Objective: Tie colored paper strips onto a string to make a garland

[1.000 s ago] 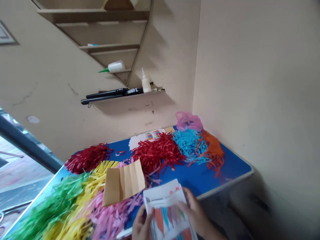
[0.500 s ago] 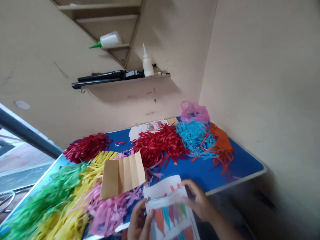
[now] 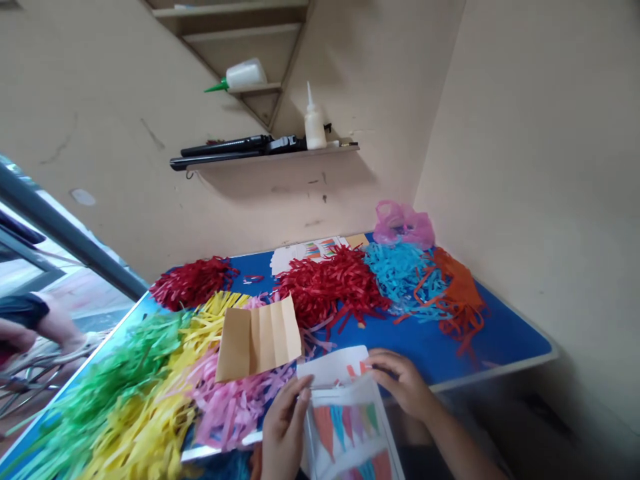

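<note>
My left hand [image 3: 287, 423] pinches the left edge of a white printed sheet [image 3: 345, 430], its thumb near the top fold. My right hand [image 3: 400, 387] grips the upper right edge of the same sheet. Rows of colourful tassels are printed on the sheet, and its upper part looks bent or layered; whether it is in a clear sleeve, I cannot tell. Left of the sheet, a creased brown card [image 3: 260, 339] rests on pink paper strips [image 3: 233, 407]. Fringed yellow strips [image 3: 145, 433] and green strips [image 3: 117, 373] lie farther left.
Red fringe [image 3: 330, 287], blue fringe [image 3: 403, 277] and orange fringe [image 3: 457, 293] lie along the blue table [image 3: 505, 340], with a pink plastic bag [image 3: 404, 225] behind. Glue bottles [image 3: 315, 127] stand above on a wall shelf [image 3: 270, 159]. At far left, a person's leg [image 3: 57, 323] shows.
The view has swung left, so everything sits farther right in the picture, and a person beside a bicycle has come into sight at left. Both hands keep hold of the sheet.
</note>
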Demonstrator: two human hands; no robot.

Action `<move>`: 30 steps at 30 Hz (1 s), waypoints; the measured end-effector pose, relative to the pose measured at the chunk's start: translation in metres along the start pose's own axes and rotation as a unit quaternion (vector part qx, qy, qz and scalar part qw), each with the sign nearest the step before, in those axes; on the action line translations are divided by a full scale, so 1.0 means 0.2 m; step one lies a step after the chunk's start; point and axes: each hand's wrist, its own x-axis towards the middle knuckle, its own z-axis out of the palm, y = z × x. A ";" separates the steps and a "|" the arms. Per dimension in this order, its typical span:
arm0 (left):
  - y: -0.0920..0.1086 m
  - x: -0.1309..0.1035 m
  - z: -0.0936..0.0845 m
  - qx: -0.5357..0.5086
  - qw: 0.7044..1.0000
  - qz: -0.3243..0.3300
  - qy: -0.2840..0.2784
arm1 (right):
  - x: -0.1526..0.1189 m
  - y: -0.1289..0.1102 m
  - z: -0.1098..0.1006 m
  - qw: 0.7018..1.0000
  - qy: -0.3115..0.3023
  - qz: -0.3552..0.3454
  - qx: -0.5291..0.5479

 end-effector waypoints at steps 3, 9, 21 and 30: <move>-0.03 0.00 0.00 -0.008 1.000 -0.027 0.007 | 0.01 0.00 0.01 1.000 0.013 0.007 -0.010; -0.05 0.00 0.04 -0.057 0.996 -0.070 0.024 | 0.01 0.02 0.02 0.999 0.027 0.002 -0.023; -0.07 0.04 0.06 -0.029 0.998 -0.016 0.050 | 0.06 0.03 0.06 0.999 -0.005 0.044 -0.005; -0.10 0.03 0.08 -0.108 0.993 -0.015 0.046 | 0.04 0.06 0.08 0.990 0.018 0.096 0.099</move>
